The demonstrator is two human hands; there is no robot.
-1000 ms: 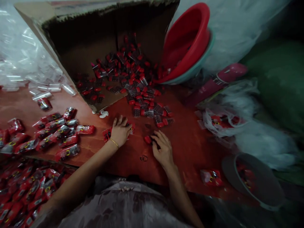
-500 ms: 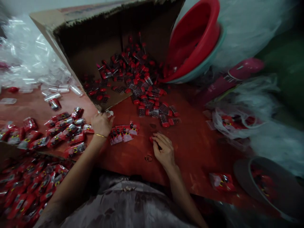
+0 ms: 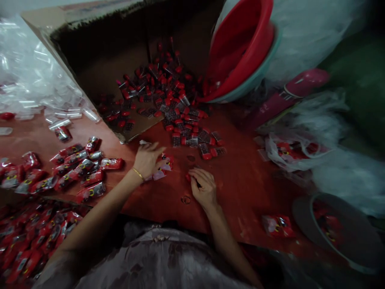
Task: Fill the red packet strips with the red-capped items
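Under the left hand (image 3: 147,159), spread flat with fingers open, lies a short row of red packets (image 3: 164,165), pinned against the surface (image 3: 246,180); right hand (image 3: 203,188), just beside, curls loosely round a small red-capped vial (image 3: 188,177), seemingly steadying it; packets glossy red, black-and-yellow printed.

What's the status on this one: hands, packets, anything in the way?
Left hand spread flat on the flat packets. Right hand curled on a small red-capped piece. Loose red-capped vials lie just beyond the hands; table between them bare.
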